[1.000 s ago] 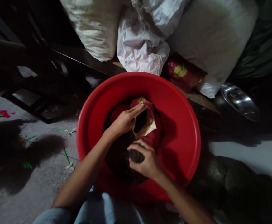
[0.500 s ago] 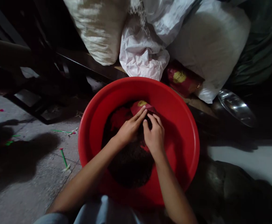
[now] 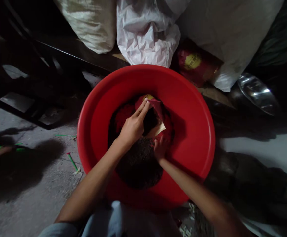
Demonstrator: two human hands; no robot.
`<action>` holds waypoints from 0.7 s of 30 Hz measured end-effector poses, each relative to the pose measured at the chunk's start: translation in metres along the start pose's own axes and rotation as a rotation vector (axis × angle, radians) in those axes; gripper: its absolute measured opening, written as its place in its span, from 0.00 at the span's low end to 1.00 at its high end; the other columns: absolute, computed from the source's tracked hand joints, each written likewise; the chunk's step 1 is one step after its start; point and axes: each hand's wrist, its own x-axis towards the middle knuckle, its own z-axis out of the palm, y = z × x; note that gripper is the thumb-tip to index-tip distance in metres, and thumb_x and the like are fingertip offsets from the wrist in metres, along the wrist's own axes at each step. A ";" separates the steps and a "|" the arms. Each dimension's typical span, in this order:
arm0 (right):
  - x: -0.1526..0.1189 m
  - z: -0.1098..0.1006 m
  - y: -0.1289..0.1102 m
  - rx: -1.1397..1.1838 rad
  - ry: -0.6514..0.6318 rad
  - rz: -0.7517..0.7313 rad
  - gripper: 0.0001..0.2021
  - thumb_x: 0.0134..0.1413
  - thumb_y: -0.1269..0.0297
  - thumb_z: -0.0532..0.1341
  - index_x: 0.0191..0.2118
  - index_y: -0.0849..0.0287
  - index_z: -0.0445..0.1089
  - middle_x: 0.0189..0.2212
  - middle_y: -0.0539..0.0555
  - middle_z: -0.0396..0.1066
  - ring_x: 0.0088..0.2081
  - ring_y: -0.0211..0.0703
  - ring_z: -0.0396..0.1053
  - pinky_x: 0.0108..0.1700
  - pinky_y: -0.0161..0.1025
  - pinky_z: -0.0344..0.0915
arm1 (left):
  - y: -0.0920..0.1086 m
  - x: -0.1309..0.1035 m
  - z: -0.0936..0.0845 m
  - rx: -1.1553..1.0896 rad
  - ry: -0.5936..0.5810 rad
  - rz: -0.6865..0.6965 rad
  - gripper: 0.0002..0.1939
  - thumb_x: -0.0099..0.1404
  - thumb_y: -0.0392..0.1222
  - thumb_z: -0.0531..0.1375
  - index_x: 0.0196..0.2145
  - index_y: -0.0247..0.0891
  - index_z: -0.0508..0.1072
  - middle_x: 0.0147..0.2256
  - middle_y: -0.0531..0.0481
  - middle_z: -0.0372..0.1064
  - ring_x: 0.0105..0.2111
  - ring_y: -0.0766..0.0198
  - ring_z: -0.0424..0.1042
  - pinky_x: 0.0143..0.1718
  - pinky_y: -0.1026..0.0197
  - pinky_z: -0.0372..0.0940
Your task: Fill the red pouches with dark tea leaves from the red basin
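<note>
Inside a large red tub [image 3: 195, 98] lies dark, loose material [image 3: 138, 161] that looks like soil or tea. A dark red packet with a yellow label [image 3: 159, 107] stands in it, its mouth open and showing a pale inner edge. My left hand [image 3: 133, 126] grips the packet's upper left rim, fingers pressed together. Just below the packet's pale edge, my right hand [image 3: 160, 147] is low in the tub with its fingers partly curled; whether it holds anything is too dark to tell.
White sacks [image 3: 148, 42] stand behind the tub, with another red packet [image 3: 195, 62] beside them. A metal basin [image 3: 258, 93] is at the right. Green sticks [image 3: 72, 161] lie on the floor at left, near part of another person's hand.
My right hand has moved down from the packet's rim, off my left hand's side. The packet's mouth now shows wide open. The view has shifted slightly.
</note>
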 end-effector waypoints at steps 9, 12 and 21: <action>0.010 0.051 -0.063 0.210 -0.414 -0.373 0.21 0.67 0.59 0.62 0.62 0.53 0.75 0.57 0.60 0.77 0.59 0.53 0.73 0.65 0.49 0.66 | -0.006 0.003 -0.001 -0.086 -0.038 0.074 0.54 0.58 0.17 0.48 0.78 0.49 0.47 0.77 0.48 0.45 0.73 0.51 0.56 0.70 0.52 0.64; -0.003 0.050 -0.073 0.298 -0.504 -0.489 0.25 0.65 0.55 0.67 0.65 0.53 0.73 0.59 0.59 0.76 0.60 0.52 0.73 0.66 0.46 0.66 | -0.010 0.004 0.001 -0.106 -0.028 0.106 0.53 0.59 0.17 0.47 0.78 0.49 0.48 0.77 0.48 0.46 0.74 0.53 0.56 0.71 0.52 0.62; -0.053 0.020 -0.094 0.279 -0.683 -0.537 0.36 0.47 0.53 0.78 0.63 0.45 0.75 0.67 0.58 0.68 0.59 0.58 0.75 0.61 0.50 0.71 | -0.009 0.003 -0.003 -0.068 -0.060 0.094 0.52 0.61 0.17 0.48 0.78 0.49 0.49 0.77 0.47 0.49 0.70 0.53 0.64 0.64 0.56 0.71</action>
